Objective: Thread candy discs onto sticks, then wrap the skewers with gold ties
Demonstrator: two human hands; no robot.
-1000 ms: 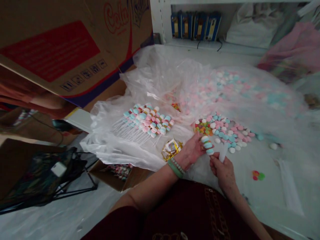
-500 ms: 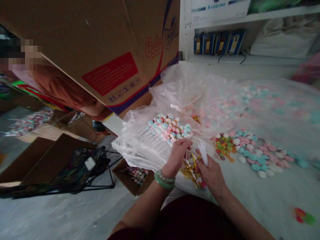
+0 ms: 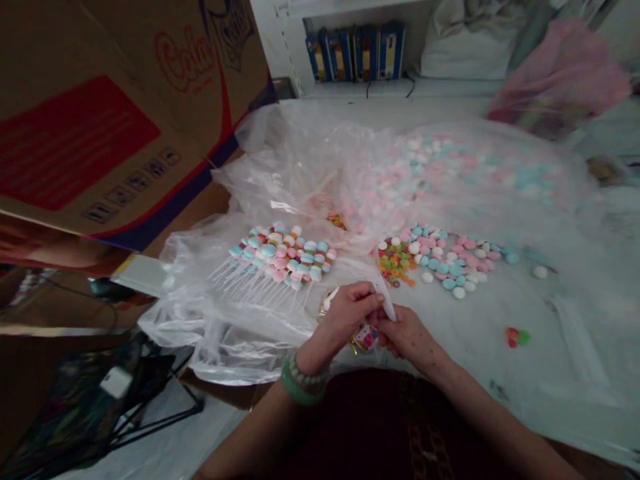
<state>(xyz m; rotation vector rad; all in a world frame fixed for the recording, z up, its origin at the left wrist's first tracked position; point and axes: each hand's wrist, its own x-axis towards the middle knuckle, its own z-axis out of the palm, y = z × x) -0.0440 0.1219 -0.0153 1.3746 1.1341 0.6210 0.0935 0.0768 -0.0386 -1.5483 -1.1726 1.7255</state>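
My right hand (image 3: 407,337) is closed on a flat white strip (image 3: 383,298) that stands up between its fingers. My left hand (image 3: 353,310) is beside it, thumb and fingers pinched together against the strip's left edge; what they pinch is hidden. Below the fingers shows a small printed piece with pink shapes (image 3: 367,338). Gold ties (image 3: 326,307) lie partly covered by my left hand. Left of the hands, several marshmallow skewers (image 3: 285,253) on white sticks rest on clear plastic sheeting (image 3: 210,333).
Loose marshmallows (image 3: 450,263) and ring-shaped gummies (image 3: 397,263) lie on the white table to the right. More marshmallows (image 3: 465,167) fill a big clear bag. A large carton (image 3: 125,80) stands at left, above a folding chair (image 3: 100,400). One red-and-green candy (image 3: 517,337) lies apart.
The view has swung right. My hands have come together; the left moved from beside the skewers to the white strip in my right hand. The gold ties are now mostly covered.
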